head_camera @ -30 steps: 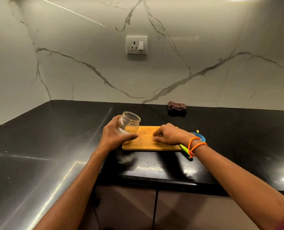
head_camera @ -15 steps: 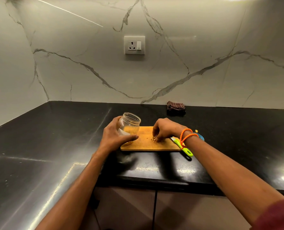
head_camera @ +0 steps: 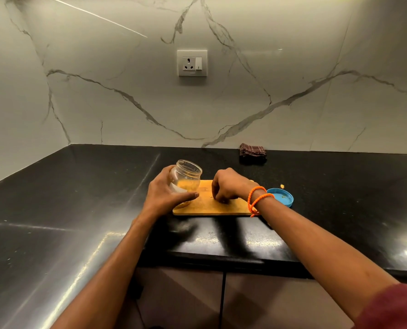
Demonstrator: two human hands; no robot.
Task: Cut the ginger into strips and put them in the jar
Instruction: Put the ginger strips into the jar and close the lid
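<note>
The left hand (head_camera: 168,194) grips the glass jar (head_camera: 185,180), with its fingers curled round the far side and its thumb across the front. The jar tips toward the other hand and has yellow ginger bits inside. The right hand (head_camera: 228,187) is bent down over the wooden board (head_camera: 207,206), fingertips bunched together on the wood. They look to be pinching ginger strips, but the bits under the fingertips are too small to see. So the cutting looks done, and this is the picking-up step. Next the pinch must lift and go to the jar mouth, just left of those fingers, then let go. A blue lid (head_camera: 280,197) lies beside the right wrist.
</note>
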